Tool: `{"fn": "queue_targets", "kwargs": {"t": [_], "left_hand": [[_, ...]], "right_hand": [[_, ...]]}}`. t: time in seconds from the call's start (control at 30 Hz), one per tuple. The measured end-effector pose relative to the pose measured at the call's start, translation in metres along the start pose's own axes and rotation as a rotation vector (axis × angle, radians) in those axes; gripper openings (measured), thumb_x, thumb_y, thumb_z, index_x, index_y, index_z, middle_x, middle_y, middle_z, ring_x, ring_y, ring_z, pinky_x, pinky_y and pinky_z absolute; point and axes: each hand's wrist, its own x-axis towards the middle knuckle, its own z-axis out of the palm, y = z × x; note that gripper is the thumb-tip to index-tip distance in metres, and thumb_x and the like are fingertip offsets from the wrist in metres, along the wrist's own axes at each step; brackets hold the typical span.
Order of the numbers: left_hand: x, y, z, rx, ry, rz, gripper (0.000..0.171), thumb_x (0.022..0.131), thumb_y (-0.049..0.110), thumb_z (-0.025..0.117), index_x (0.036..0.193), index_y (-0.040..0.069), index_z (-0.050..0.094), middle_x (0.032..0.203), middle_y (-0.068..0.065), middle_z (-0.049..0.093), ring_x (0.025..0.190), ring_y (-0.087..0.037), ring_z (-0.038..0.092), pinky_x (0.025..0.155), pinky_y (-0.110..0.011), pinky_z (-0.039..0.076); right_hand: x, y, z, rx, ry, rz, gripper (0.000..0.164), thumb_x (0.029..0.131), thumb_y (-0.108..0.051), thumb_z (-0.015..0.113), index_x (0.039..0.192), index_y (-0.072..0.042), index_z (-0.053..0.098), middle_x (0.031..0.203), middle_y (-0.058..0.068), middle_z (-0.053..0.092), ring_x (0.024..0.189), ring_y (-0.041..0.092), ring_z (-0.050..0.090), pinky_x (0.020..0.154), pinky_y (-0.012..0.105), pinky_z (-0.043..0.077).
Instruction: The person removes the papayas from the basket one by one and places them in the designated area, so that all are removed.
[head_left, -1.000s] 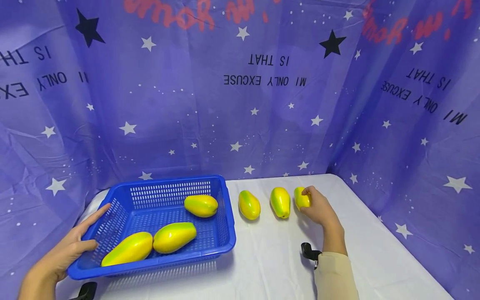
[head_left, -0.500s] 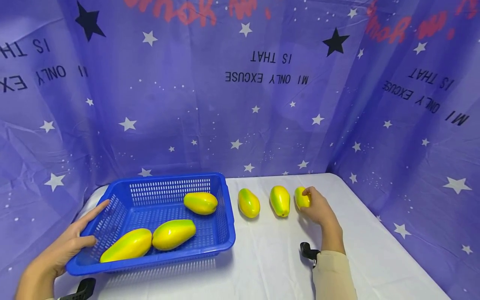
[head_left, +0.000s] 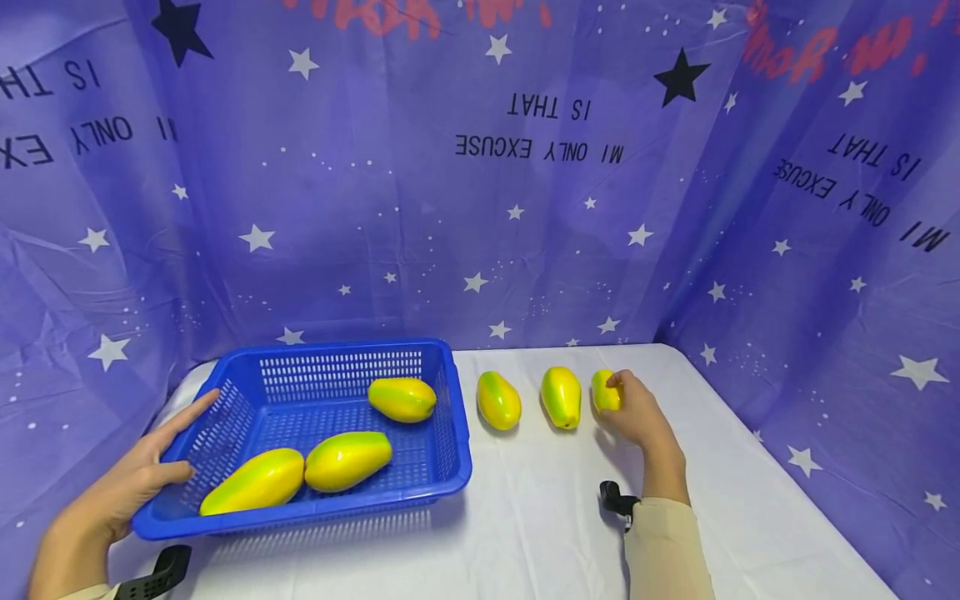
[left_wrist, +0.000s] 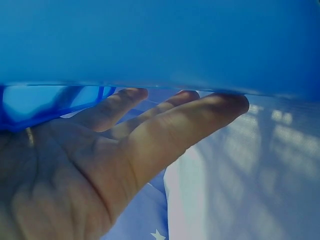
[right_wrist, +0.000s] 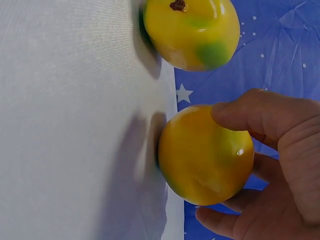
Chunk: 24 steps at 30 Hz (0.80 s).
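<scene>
My left hand (head_left: pixel 123 492) grips the left rim of a blue plastic basket (head_left: pixel 300 523), thumb over the inner side. In the left wrist view its fingers (left_wrist: pixel 165 130) reach under the basket's edge. Three yellow-green papayas lie in the basket: one papaya (head_left: pixel 402 400) at the back right, another papaya (head_left: pixel 348 461) at the front middle, a third papaya (head_left: pixel 255 482) at the front left. On the right side of the table, my right hand (head_left: pixel 637 414) holds a papaya (right_wrist: pixel 205 155) between thumb and fingers. This papaya appears to touch the cloth.
Between basket and right hand stand two more papayas in a row: the left papaya (head_left: pixel 498 401) and the middle papaya (head_left: pixel 561 397). White cloth covers the table (head_left: pixel 525 517). Purple star-printed curtains (head_left: pixel 420 208) close off the back and sides.
The scene has shifted slightly upward in the head view. Both hands keep their places on the basket and the papaya, with no clear movement of either thing.
</scene>
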Motion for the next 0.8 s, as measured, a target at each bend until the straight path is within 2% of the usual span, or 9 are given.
{"fn": "queue_targets", "kwargs": {"t": [0.3,0.37,0.43,0.57,0.67,0.8], "left_hand": [[-0.001,0.001,-0.002,-0.133,-0.036,-0.050,0.095,0.081,-0.013,0.044,0.158,0.030,0.009,0.132,0.019,0.039,0.096,-0.021,0.062,0.071,-0.042,0.057],[-0.001,0.001,-0.002,-0.123,-0.027,-0.055,0.095,0.081,-0.013,0.045,0.158,0.030,0.009,0.133,0.017,0.037,0.096,-0.020,0.062,0.071,-0.042,0.057],[-0.001,0.000,-0.002,-0.056,-0.008,-0.040,0.095,0.080,-0.011,0.046,0.158,0.029,0.009,0.141,0.017,0.030,0.103,-0.009,0.056,0.072,-0.035,0.056],[0.000,0.001,-0.002,0.013,0.016,-0.031,0.095,0.080,-0.010,0.047,0.158,0.029,0.009,0.147,0.018,0.018,0.106,-0.001,0.049,0.073,-0.028,0.053],[0.000,0.001,-0.002,-0.030,0.012,-0.049,0.095,0.080,-0.011,0.046,0.158,0.030,0.009,0.145,0.014,0.022,0.101,-0.009,0.056,0.072,-0.034,0.055],[0.001,0.002,-0.001,-0.026,0.013,-0.054,0.095,0.080,-0.010,0.046,0.158,0.030,0.009,0.146,0.013,0.021,0.099,-0.010,0.057,0.071,-0.034,0.055]], "right_hand": [[0.000,-0.002,-0.003,-0.020,0.027,-0.022,0.047,0.085,-0.018,0.069,0.121,0.001,0.048,0.121,0.025,0.053,0.104,0.037,0.052,0.093,0.054,0.041],[-0.001,-0.003,-0.005,-0.036,0.032,-0.028,0.048,0.084,-0.018,0.069,0.123,0.002,0.048,0.123,0.026,0.052,0.107,0.039,0.051,0.095,0.055,0.040],[-0.002,-0.005,-0.008,-0.048,0.039,-0.030,0.050,0.083,-0.018,0.069,0.124,0.002,0.048,0.125,0.026,0.051,0.109,0.040,0.050,0.097,0.056,0.039],[-0.003,-0.008,-0.013,-0.055,0.031,-0.014,0.052,0.083,-0.018,0.068,0.126,0.002,0.047,0.128,0.026,0.049,0.113,0.040,0.048,0.099,0.058,0.037],[-0.005,-0.011,-0.018,-0.056,0.019,0.004,0.053,0.084,-0.018,0.067,0.129,0.001,0.045,0.132,0.026,0.046,0.116,0.040,0.046,0.101,0.059,0.035],[-0.007,-0.016,-0.024,-0.056,0.023,0.004,0.054,0.084,-0.017,0.067,0.130,0.001,0.045,0.135,0.026,0.044,0.117,0.040,0.045,0.101,0.059,0.035]]}}
